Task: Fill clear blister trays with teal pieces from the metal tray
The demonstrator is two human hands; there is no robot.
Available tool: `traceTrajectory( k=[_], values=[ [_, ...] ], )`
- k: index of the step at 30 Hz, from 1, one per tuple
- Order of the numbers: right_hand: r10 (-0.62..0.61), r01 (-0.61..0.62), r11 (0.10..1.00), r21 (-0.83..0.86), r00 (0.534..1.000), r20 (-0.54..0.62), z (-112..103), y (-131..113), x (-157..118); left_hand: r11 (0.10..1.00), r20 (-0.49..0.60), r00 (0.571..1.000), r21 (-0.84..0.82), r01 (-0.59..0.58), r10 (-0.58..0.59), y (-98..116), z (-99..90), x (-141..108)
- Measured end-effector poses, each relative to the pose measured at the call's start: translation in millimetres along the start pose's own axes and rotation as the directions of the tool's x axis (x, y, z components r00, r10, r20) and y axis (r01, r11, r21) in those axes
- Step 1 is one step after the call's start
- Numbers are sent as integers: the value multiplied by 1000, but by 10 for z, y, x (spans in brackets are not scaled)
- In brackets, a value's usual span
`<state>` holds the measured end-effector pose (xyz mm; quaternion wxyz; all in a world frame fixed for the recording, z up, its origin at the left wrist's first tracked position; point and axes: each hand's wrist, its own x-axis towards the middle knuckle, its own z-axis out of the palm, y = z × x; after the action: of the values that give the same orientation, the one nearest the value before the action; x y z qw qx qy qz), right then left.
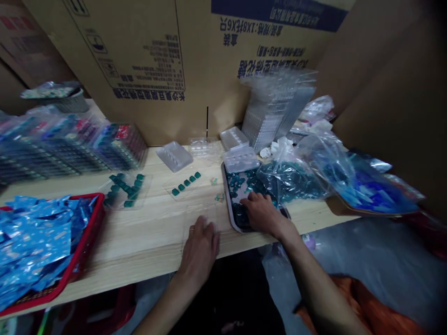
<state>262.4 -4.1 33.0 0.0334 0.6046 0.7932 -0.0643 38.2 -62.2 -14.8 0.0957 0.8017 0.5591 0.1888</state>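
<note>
My right hand [260, 214] rests with its fingers among dark green glossy pieces in a pink-rimmed tray [226, 197]. A clear plastic lid [240, 158] lies over the tray's far end. My left hand [200, 246] lies flat on a clear plastic blister tray [199, 223] at the front edge of the pale wooden table [153, 232]. Just beyond it, a clear blister tray [183, 185] holds a row of green pieces. Another clear tray [124, 190] to the left holds more green pieces. A clear bag of green pieces [289, 181] touches the pink-rimmed tray.
A red basket [82, 242] of blue foil packets sits at the left. Wrapped blister stacks [70, 149] lie behind it. Stacked clear trays [275, 111] stand at the back. A bag of blue pieces [373, 193] lies at the right. Cardboard sheets [139, 60] wall the table's far side.
</note>
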Motion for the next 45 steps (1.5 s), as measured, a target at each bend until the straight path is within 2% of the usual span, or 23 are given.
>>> traceTrajectory(
  k=[2, 4, 6, 8, 10, 11, 12, 13, 15, 18, 19, 21, 24, 26, 27, 30, 31, 33, 35, 37, 40, 43, 45],
  values=[
    [32, -33, 999, -16, 999, -29, 98, 83, -84, 995, -47, 998, -83, 47, -51, 1, -64, 106],
    [68, -58, 996, 74, 988, -139, 179, 97, -76, 969, -114, 987, -231, 85, -113, 5, -163, 234],
    [106, -39, 971, 238, 956, -274, 221, 53, -18, 866, -78, 977, -480, 139, -200, 52, -249, 389],
    [110, 53, 914, 403, 922, -371, 223, -43, 43, 620, 83, 961, -748, 236, -264, 142, -276, 551],
    [73, 157, 861, 484, 903, -423, 201, -174, 76, 318, 230, 933, -895, 314, -276, 238, -236, 689],
    [52, 192, 850, 491, 897, -440, 188, -242, 80, 209, 256, 925, -924, 319, -280, 272, -199, 740],
    [35, 212, 850, 482, 890, -454, 178, -305, 76, 149, 253, 923, -941, 305, -291, 288, -159, 778],
    [17, 226, 857, 464, 886, -463, 170, -358, 70, 133, 237, 922, -948, 288, -307, 286, -123, 801],
    [-38, 265, 860, 436, 886, -463, 166, -425, 59, 169, 210, 917, -946, 278, -338, 227, -79, 814],
    [-116, 324, 840, 435, 891, -439, 177, -410, 88, 172, 247, 894, -929, 328, -373, 55, -122, 788],
    [-103, 302, 851, 430, 898, -428, 181, -378, 115, 144, 272, 884, -926, 347, -380, -9, -163, 776],
    [-19, 173, 909, 380, 927, -376, 188, -291, 188, 87, 317, 870, -923, 375, -379, -130, -264, 753],
    [78, -32, 979, 203, 971, -224, 202, -158, 307, 50, 343, 865, -921, 387, -367, -300, -386, 713],
    [99, -82, 989, 121, 985, -140, 217, -96, 368, 85, 325, 862, -919, 385, -390, -414, -407, 678],
    [103, -91, 990, 104, 988, -117, 224, -74, 390, 133, 298, 863, -916, 379, -409, -470, -398, 660],
    [121, -109, 987, 117, 987, -107, 231, -33, 420, 405, 119, 893, -860, 311, -433, -606, -329, 622],
    [136, -120, 984, 128, 983, -122, 228, -27, 418, 519, 43, 914, -812, 267, -403, -630, -302, 620],
    [178, -148, 974, 170, 969, -172, 214, -28, 398, 725, -75, 963, -674, 142, -258, -634, -255, 637],
    [199, -140, 959, 248, 952, -232, 198, -54, 359, 853, -114, 992, -522, -10, -58, -591, -215, 676],
    [179, -67, 932, 356, 939, -292, 189, -103, 310, 904, -92, 989, -402, -142, 115, -531, -173, 718],
    [139, 74, 855, 514, 921, -364, 206, -191, 243, 932, -15, 970, -273, -237, 243, -479, -100, 745],
    [136, 152, 744, 651, 919, -370, 252, -257, 217, 940, 8, 965, -226, -255, 264, -509, -32, 710],
    [137, 170, 664, 729, 930, -342, 288, -288, 226, 942, -24, 975, -253, -221, 222, -550, -8, 674]
  ],
)
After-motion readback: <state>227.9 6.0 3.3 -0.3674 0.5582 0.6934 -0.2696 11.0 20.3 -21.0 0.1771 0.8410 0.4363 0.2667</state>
